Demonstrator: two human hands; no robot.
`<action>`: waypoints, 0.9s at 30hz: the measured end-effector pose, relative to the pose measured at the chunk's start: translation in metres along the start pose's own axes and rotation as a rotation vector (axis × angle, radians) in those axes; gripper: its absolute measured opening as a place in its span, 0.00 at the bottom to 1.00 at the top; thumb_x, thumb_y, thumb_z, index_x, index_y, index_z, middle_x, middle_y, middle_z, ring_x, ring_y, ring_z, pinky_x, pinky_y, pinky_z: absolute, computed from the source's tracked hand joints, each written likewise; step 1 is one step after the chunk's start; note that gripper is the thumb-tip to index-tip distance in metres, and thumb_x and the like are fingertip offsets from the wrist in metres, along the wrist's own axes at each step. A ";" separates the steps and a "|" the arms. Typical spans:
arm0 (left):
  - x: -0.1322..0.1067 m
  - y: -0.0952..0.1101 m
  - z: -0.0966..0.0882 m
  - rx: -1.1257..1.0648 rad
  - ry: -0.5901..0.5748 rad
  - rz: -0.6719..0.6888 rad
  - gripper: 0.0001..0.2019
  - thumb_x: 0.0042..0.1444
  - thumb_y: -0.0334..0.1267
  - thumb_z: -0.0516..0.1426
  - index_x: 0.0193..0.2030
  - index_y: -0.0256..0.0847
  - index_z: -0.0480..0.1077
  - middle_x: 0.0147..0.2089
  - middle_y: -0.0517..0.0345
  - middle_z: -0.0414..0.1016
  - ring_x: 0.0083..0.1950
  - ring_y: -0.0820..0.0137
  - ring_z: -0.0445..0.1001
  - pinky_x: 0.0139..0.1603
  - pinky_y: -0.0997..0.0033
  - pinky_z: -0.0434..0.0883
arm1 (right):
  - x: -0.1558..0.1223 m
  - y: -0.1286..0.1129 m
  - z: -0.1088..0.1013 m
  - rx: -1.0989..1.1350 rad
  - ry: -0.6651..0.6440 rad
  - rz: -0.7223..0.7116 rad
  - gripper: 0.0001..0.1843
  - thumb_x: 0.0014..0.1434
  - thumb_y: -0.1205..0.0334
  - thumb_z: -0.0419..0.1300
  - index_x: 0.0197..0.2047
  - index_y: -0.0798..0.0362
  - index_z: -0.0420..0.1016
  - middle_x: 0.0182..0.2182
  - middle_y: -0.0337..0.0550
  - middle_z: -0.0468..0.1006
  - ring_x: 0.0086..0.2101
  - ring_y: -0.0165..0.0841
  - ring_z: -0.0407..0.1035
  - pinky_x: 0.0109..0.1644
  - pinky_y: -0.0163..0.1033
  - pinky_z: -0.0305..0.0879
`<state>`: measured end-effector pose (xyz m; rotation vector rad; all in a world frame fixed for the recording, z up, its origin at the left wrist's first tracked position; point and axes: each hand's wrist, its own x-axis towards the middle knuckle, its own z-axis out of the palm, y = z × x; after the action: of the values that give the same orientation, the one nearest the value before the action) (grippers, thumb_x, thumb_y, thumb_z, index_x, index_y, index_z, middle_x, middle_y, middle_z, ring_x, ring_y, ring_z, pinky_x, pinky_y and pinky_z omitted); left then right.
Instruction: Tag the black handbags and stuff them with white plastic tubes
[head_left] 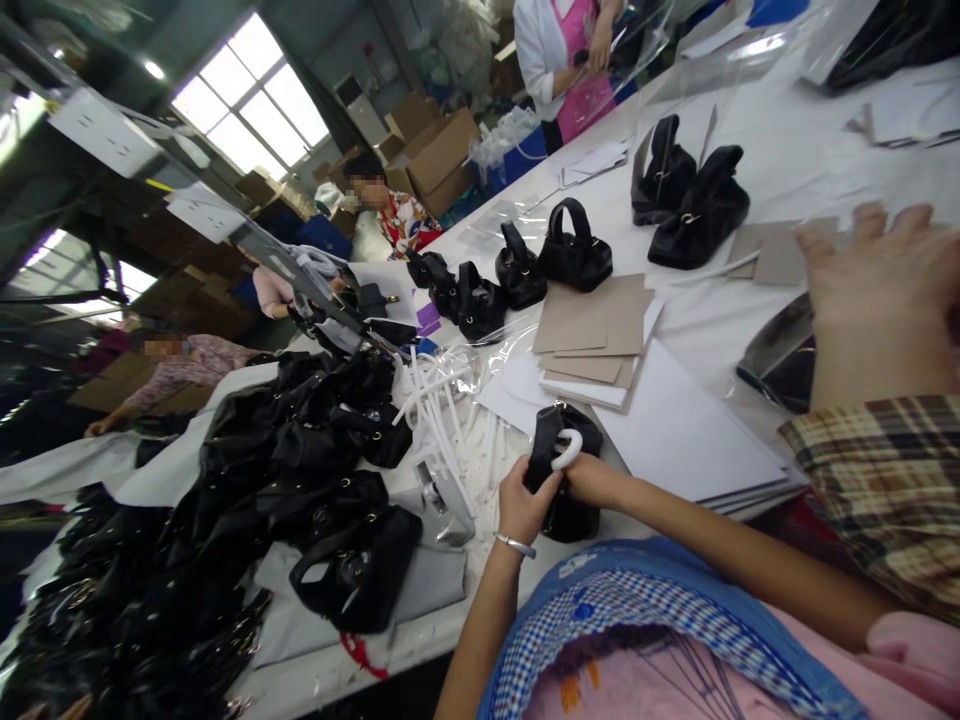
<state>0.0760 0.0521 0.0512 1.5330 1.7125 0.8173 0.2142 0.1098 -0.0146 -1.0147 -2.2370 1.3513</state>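
Observation:
A small black handbag [574, 515] stands upright on the table in front of me. At its side, my left hand [529, 495], with a silver bangle on the wrist, has its fingers closed on the bag by the handle. A bent white tube [568, 449] curves over the bag's handle. My right hand [592, 480] is closed at the lower end of this tube, its fingertips partly hidden by the tube and bag. Loose white tubes [439, 400] lie just beyond my left hand.
Black handbags [300, 430] are heaped at left; several finished-looking ones [576, 245] stand farther back. Grey-brown cards [592, 320] and white sheets [682, 425] lie beyond my right arm. A co-worker's hand [877, 300] in a plaid sleeve reaches in at right. Other people work across the table.

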 end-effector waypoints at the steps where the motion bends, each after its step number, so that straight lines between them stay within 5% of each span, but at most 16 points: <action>1: 0.000 0.000 0.001 -0.010 0.026 -0.027 0.13 0.53 0.45 0.58 0.41 0.39 0.70 0.34 0.58 0.73 0.37 0.69 0.71 0.39 0.71 0.68 | -0.003 0.001 0.000 0.009 -0.019 -0.010 0.18 0.47 0.76 0.52 0.39 0.58 0.78 0.39 0.50 0.80 0.41 0.38 0.73 0.47 0.37 0.66; 8: -0.001 -0.009 -0.001 -0.162 -0.010 -0.075 0.14 0.52 0.46 0.58 0.39 0.38 0.69 0.33 0.58 0.72 0.36 0.70 0.71 0.37 0.73 0.67 | -0.008 0.009 -0.001 0.145 -0.186 0.071 0.19 0.51 0.76 0.48 0.38 0.58 0.78 0.28 0.43 0.79 0.26 0.30 0.71 0.33 0.32 0.66; 14: -0.002 -0.005 0.000 -0.098 0.052 0.005 0.16 0.51 0.44 0.60 0.44 0.38 0.71 0.41 0.53 0.73 0.44 0.66 0.70 0.46 0.69 0.66 | 0.012 0.002 -0.010 0.046 -0.273 0.150 0.24 0.43 0.80 0.51 0.43 0.59 0.76 0.31 0.46 0.79 0.27 0.31 0.71 0.31 0.32 0.66; 21: -0.003 -0.015 0.004 -0.251 0.107 -0.115 0.14 0.50 0.45 0.60 0.38 0.38 0.70 0.33 0.59 0.72 0.36 0.70 0.69 0.38 0.73 0.66 | 0.021 -0.007 -0.002 -0.208 -0.425 0.213 0.30 0.33 0.83 0.58 0.43 0.61 0.78 0.35 0.55 0.79 0.38 0.48 0.73 0.37 0.40 0.68; 27: -0.003 -0.014 0.002 -0.289 0.086 -0.130 0.14 0.47 0.45 0.62 0.36 0.37 0.70 0.31 0.61 0.71 0.34 0.71 0.69 0.36 0.74 0.66 | 0.014 -0.009 -0.002 -0.247 -0.424 0.201 0.28 0.37 0.79 0.59 0.44 0.58 0.78 0.38 0.55 0.79 0.39 0.47 0.73 0.38 0.40 0.68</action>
<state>0.0703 0.0482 0.0385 1.1966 1.6520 1.0248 0.2023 0.1185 -0.0064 -1.1484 -2.7306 1.5167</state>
